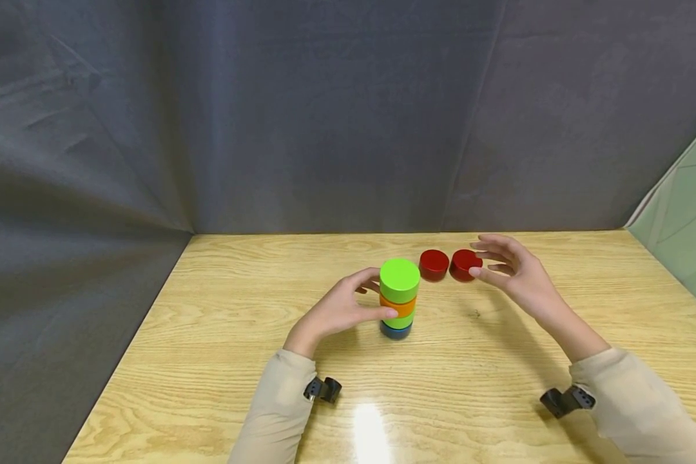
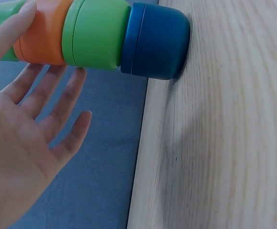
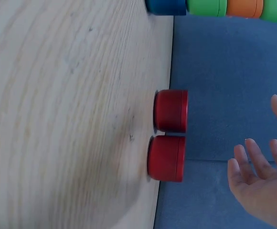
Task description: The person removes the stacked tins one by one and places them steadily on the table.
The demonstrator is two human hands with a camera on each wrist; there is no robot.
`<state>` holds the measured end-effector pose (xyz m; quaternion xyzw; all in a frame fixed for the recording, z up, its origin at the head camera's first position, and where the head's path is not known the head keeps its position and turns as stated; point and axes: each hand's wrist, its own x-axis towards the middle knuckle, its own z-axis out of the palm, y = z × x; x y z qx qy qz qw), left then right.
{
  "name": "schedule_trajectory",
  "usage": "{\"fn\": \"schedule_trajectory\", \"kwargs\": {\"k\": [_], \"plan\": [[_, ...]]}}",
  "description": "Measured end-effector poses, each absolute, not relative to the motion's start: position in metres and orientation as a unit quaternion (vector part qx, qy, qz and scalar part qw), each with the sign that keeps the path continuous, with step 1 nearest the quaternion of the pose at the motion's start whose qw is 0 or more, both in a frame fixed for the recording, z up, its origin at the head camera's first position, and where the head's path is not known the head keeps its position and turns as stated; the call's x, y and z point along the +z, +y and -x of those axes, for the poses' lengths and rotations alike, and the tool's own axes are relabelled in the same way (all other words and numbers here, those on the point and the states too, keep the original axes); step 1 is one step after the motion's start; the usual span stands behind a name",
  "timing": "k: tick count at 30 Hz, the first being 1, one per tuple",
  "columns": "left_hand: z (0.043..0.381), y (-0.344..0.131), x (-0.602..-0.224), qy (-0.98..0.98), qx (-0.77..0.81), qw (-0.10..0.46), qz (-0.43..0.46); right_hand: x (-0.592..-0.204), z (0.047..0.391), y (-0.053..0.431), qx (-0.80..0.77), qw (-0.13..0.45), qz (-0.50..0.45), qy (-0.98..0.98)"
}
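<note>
A stack of small round lidded canisters stands upright on the table. At its base is a dark blue canister [image 2: 160,42], with a green canister [image 2: 98,33] on it, then an orange canister [image 2: 45,33], and a bright green canister [image 1: 399,280] on top. My left hand [image 1: 348,306] comes from the left and holds the stack at the orange canister, thumb on the near side and fingers on the far side. Above and to the right of two red canisters, my right hand [image 1: 516,274] hovers with fingers spread and slightly bent, holding nothing.
The left red canister [image 1: 434,265] and the right red canister [image 1: 465,265] stand side by side behind and right of the stack. A light wooden table [image 1: 220,361] carries everything. Dark grey cloth [image 1: 336,116] hangs behind the table and along its left side.
</note>
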<state>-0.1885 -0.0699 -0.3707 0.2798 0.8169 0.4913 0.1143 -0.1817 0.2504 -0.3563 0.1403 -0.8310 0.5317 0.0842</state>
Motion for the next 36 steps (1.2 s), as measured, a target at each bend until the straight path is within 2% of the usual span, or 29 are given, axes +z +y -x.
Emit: {"fn": "schedule_trajectory", "kwargs": {"k": [21, 36], "plan": [[0.188, -0.071, -0.371, 0.812, 0.502, 0.133, -0.268, -0.345, 0.162, 0.224, 0.568, 0.115, -0.189, -0.793], [0.187, -0.070, -0.372, 0.809, 0.505, 0.133, -0.268, -0.340, 0.151, 0.200, 0.561, 0.095, -0.220, -0.792]]}}
